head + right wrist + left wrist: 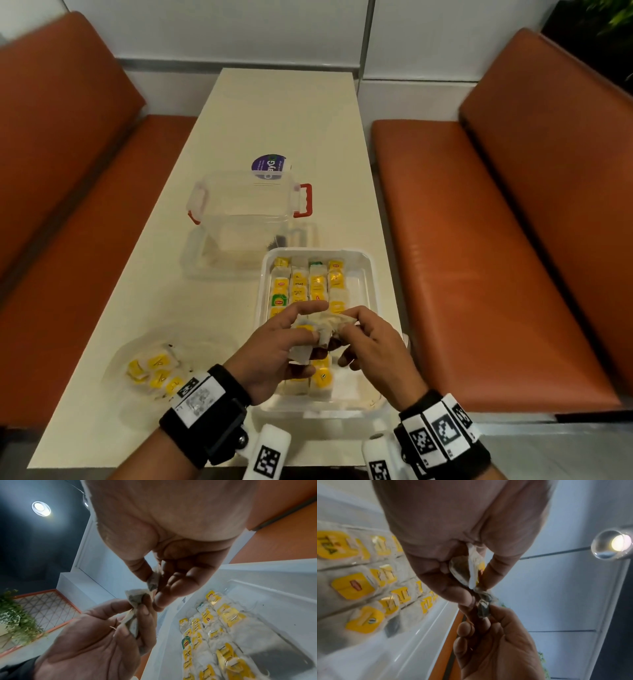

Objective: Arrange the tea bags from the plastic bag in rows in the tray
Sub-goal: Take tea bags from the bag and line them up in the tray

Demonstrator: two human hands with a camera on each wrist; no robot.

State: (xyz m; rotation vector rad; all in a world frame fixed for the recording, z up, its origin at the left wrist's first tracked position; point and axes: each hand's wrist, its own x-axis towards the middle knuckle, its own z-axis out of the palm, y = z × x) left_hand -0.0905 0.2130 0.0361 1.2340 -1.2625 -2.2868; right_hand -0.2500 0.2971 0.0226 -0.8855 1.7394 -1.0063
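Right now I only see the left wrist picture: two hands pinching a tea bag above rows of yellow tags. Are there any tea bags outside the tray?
Observer: Yes. The head view shows a plastic bag on the table, left of the tray, with several yellow-tagged tea bags in it.
Operator: Are all the tags in the tray yellow?
Observer: No. A green-tagged tea bag lies in the leftmost row.
Operator: Is anything else on the table?
Observer: A clear container with red handles stands beyond the tray.
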